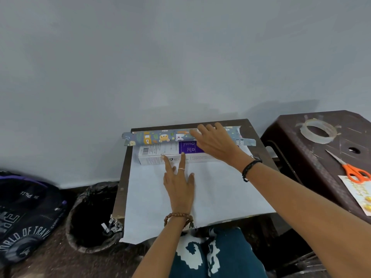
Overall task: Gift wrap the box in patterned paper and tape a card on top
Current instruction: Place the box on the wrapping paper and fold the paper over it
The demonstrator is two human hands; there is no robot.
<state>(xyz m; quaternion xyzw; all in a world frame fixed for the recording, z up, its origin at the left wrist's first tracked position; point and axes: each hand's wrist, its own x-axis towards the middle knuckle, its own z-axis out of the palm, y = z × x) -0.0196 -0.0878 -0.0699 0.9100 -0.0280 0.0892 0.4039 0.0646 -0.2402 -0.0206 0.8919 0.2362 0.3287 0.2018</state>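
Note:
A long white and purple box [158,154] lies across the far part of a sheet of wrapping paper [210,193], white side up, on a small dark table [120,189]. The paper's far edge is folded up over the box, showing its patterned side with cartoon animals [160,136]. My right hand [215,144] lies flat on that patterned flap over the box, fingers straight. My left hand [178,183] rests on the white paper, two straight fingers touching the box's near side. The card [359,192] and a tape roll [318,131] sit on the stool at the right.
A dark brown plastic stool [313,163] stands right of the table, carrying orange-handled scissors [349,168]. A bin lined with a black bag [90,215] stands left of the table, and a dark backpack [26,213] lies further left. A grey wall is right behind the table.

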